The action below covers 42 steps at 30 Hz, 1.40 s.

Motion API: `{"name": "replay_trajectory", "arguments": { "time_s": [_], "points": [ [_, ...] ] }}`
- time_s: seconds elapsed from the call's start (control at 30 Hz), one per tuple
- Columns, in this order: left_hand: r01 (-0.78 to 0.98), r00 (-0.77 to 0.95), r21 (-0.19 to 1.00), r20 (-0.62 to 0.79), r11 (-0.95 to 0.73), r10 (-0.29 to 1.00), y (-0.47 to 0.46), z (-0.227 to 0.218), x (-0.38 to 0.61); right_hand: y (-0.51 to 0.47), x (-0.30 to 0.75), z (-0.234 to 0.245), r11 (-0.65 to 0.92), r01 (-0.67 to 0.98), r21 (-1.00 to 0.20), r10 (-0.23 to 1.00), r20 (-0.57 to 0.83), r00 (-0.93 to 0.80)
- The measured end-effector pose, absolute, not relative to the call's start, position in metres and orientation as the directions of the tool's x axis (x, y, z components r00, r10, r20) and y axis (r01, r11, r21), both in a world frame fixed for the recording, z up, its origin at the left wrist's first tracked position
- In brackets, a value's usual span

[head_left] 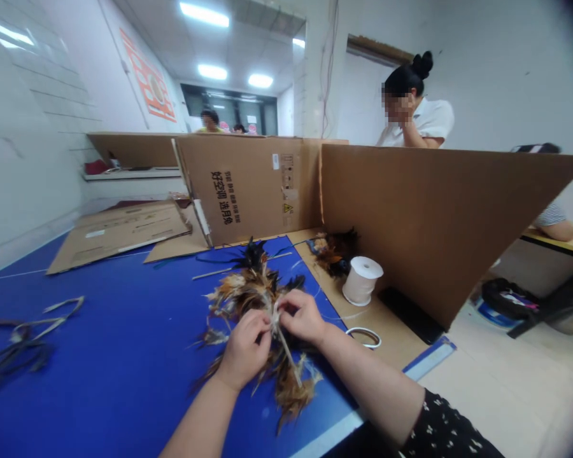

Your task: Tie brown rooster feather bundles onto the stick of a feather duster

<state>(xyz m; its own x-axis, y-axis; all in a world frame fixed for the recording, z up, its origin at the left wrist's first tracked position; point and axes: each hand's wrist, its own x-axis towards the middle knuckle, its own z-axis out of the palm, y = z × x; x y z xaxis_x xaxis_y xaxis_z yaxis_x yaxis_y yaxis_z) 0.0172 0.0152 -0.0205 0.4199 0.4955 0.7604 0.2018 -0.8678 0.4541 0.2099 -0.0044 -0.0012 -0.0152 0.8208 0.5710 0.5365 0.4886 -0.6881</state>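
Feather bundle near table edge

That flat blue table top is seriously blue, with a thin white line running over it. The fluffy rust-brown, tan and cream feather bundle has glossy black plumes mixed in. The round thread spool is plain white. The kraft-brown cardboard divider is unmarked, but the brown cardboard box panel has black printed characters and a little yellow warning label. The black fabric sleeve is dotted with tiny white specks. The orange-red wall banner hangs on white tiles.
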Motion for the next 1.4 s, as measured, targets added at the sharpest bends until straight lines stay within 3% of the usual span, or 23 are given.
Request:
{"name": "replay_trajectory", "arguments": {
  "time_s": [0.13,0.23,0.3,0.53,0.77,1.0,1.23,1.4],
  "points": [
    [0.194,0.319,0.658,0.659,-0.728,0.681,0.021,-0.029,0.018,-0.002,0.213,-0.005,0.464,0.518,-0.719,0.84,0.542,-0.001],
    [0.155,0.279,0.827,0.489,-0.541,0.827,0.029,-0.04,0.017,0.002,0.215,-0.005,0.489,0.468,-0.736,0.855,0.51,-0.091],
    [0.148,0.263,0.874,0.416,-0.462,0.871,0.033,-0.046,0.017,0.005,0.218,-0.004,0.509,0.434,-0.744,0.854,0.5,-0.145],
    [0.108,0.249,0.916,0.351,-0.386,0.903,0.036,-0.052,0.017,0.006,0.226,0.0,0.507,0.446,-0.738,0.861,0.452,-0.233],
    [0.127,0.25,0.913,0.35,-0.389,0.903,0.037,-0.055,0.018,0.006,0.225,-0.001,0.368,0.509,-0.778,0.915,0.4,-0.051],
    [0.13,0.247,0.91,0.354,-0.393,0.902,0.036,-0.052,0.018,0.011,0.229,-0.007,0.369,0.604,-0.706,0.924,0.21,-0.319],
    [0.099,0.229,0.933,0.317,-0.345,0.921,0.036,-0.051,0.018,0.011,0.228,-0.005,0.394,0.578,-0.714,0.914,0.241,-0.326],
    [-0.033,0.205,0.968,0.249,-0.248,0.947,0.036,-0.046,0.017,0.011,0.229,-0.003,0.416,0.61,-0.674,0.907,0.265,-0.326]
  ]
}}
